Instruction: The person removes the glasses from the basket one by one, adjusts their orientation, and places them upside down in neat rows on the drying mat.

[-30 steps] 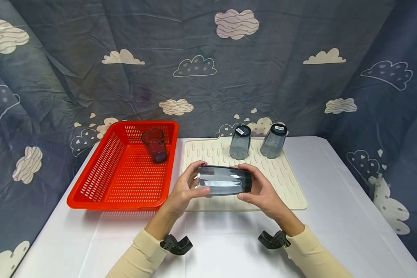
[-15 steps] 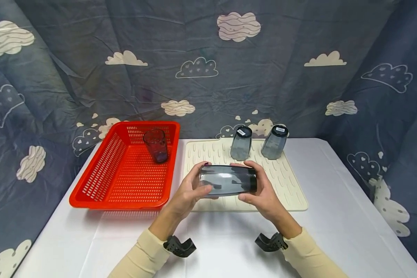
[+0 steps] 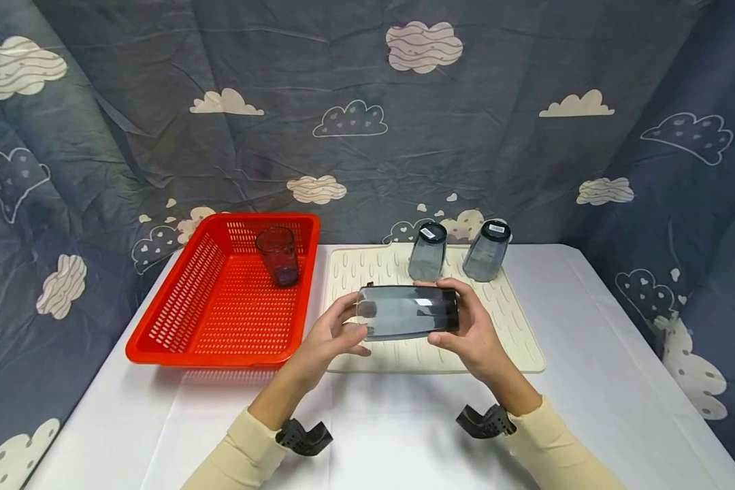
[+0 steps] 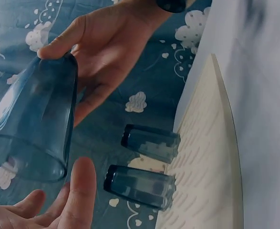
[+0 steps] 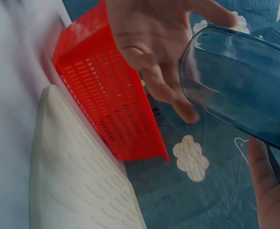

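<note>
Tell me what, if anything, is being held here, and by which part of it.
A smoky glass: the right hand grips it at its dark base. The left hand is by the rim; whether it touches, I can't tell.

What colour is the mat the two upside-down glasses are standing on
The mat is cream; it shows best in the head view.

held glass lies sideways between left hand and right hand, blocking any straight pass across! beyond, 2 upturned glasses guard the mat's far edge, just a slim gap between them. on the left, the red basket's raised walls bar the way, 1 glass filling its far right corner, floor room nearer in. right of the mat, a broad worktop lane!
</note>
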Demonstrator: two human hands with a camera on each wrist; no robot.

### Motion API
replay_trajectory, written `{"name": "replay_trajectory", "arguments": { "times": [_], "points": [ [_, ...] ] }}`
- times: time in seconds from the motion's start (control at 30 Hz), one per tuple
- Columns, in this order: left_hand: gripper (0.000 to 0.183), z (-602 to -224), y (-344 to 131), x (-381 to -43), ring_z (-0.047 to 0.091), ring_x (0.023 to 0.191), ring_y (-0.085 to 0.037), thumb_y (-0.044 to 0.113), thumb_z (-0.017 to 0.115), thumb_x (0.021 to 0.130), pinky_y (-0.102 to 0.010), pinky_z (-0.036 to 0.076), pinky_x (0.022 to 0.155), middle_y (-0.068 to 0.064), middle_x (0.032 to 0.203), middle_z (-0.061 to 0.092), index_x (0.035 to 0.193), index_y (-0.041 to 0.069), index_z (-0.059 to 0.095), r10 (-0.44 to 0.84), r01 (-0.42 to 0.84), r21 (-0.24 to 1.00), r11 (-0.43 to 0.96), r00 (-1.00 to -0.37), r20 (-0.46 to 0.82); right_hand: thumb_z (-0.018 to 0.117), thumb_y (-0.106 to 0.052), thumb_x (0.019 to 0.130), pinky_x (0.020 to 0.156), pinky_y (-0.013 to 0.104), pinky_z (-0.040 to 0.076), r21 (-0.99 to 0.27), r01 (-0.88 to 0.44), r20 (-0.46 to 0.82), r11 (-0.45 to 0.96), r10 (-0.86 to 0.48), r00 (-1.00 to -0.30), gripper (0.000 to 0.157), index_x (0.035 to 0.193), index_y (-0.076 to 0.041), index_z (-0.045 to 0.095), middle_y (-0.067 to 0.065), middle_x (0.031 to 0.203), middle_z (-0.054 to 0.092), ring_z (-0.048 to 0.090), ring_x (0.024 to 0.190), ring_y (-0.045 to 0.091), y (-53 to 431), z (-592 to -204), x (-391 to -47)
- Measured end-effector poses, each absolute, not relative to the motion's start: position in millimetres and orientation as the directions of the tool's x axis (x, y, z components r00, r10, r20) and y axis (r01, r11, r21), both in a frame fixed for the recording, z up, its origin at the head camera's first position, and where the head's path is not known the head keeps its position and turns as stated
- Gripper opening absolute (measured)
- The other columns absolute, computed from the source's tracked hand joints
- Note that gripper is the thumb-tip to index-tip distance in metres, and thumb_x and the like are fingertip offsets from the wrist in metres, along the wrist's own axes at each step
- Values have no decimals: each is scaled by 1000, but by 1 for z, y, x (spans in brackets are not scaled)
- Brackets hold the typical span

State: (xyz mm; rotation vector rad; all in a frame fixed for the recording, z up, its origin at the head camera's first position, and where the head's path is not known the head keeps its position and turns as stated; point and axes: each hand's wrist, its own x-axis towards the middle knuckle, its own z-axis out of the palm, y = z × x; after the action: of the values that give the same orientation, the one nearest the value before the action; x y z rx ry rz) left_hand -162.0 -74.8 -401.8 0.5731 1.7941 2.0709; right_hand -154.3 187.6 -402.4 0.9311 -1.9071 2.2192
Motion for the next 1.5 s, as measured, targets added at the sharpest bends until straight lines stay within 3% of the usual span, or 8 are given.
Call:
{"name": "replay_trajectory", "arguments": {
  "times": [0.13,0.4,0.77,1.03,1.3,1.5],
  "points": [
    [67,-401,-83,-160,59,112,-18,23,61,94,-33,57,88,-24,149,40,151,6,29,483,43,990,-132,-870,102,69,12,83,93,23,55,-861,-453,507,-232,-305,-806,71,142,-13,39,-1,145,54,58,124,12,191,-400,-157],
    [59,-400,-92,-156,51,132,-39,13,55,97,-27,52,99,-25,150,40,150,4,31,461,104,989,-108,-876,142,68,16,80,91,22,56,-849,-489,529,-203,-292,-797,72,142,-5,38,0,145,54,57,125,12,199,-390,-157],
    [60,-402,-96,-161,52,132,-37,15,58,95,-35,50,105,-25,147,43,148,1,33,438,85,996,-42,-894,95,60,23,77,91,17,53,-856,-516,514,-43,-191,-836,78,147,-3,36,-3,139,55,54,121,11,214,-365,-166],
    [59,-397,-98,-164,51,135,-36,14,58,95,-40,47,110,-20,148,44,148,5,34,434,81,997,9,-898,69,55,16,80,89,17,51,-843,-534,537,-56,-110,-836,70,144,-8,45,4,134,49,54,112,13,211,-349,-181],
    [56,-384,-105,-165,50,134,-42,10,57,94,-33,50,104,-24,146,45,145,0,37,419,151,988,-22,-896,146,57,12,84,91,15,50,-879,-477,477,-16,-81,-875,70,149,-8,40,2,150,35,54,121,9,205,-338,-187],
    [55,-383,-106,-164,51,132,-39,9,57,94,-30,50,103,-24,146,45,145,-1,37,416,161,987,-30,-895,159,60,11,85,87,14,52,-890,-456,453,17,-91,-887,72,150,-11,38,1,143,42,57,119,7,198,-330,-194]
  ]
}}
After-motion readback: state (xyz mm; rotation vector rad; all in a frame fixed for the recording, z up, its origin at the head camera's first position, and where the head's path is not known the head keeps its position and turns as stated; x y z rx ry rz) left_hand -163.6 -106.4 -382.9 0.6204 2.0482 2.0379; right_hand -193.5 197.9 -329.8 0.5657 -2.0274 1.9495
